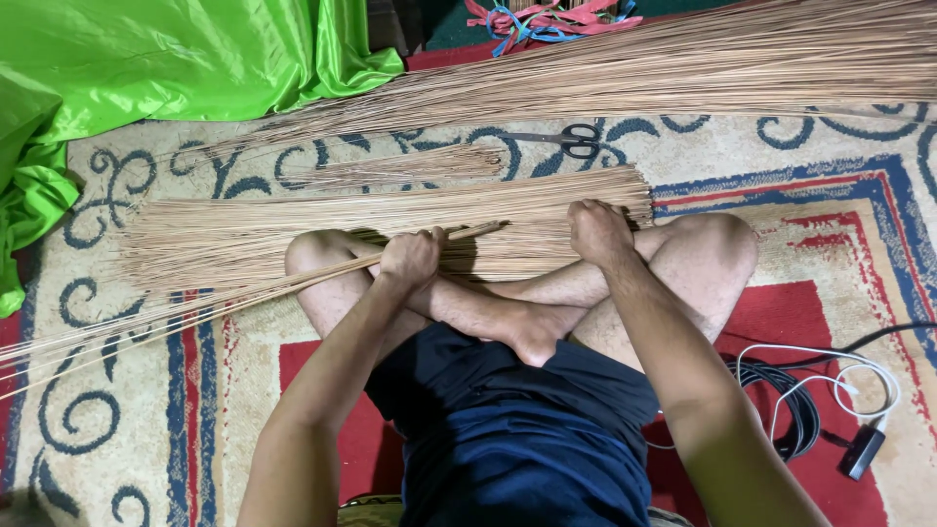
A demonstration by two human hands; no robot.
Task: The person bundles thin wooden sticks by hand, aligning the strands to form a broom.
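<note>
On the patterned carpet [800,210], a person sits cross-legged with a flat pile of thin tan broom sticks [322,220] lying crosswise just ahead of the shins, within reach of both arms. Left hand [410,259]: fingers closed in a fist round a small bundle of sticks [195,307], gripped near its butt end, so that the long thin ends trail away to the left across the carpet; the grip there appears to keep the butts gathered and even. Right hand [597,232]: knuckles up, pressed onto the near end of the pile; fingers curl under, and whether they hold any sticks cannot be told. A larger heap of longer sticks [703,63] lies well apart, farther off. Black-handled scissors [571,140] rest between the two heaps. Green satin cloth [146,59] is bunched at far left; cables and a charger [830,410] lie beside the right knee.
</note>
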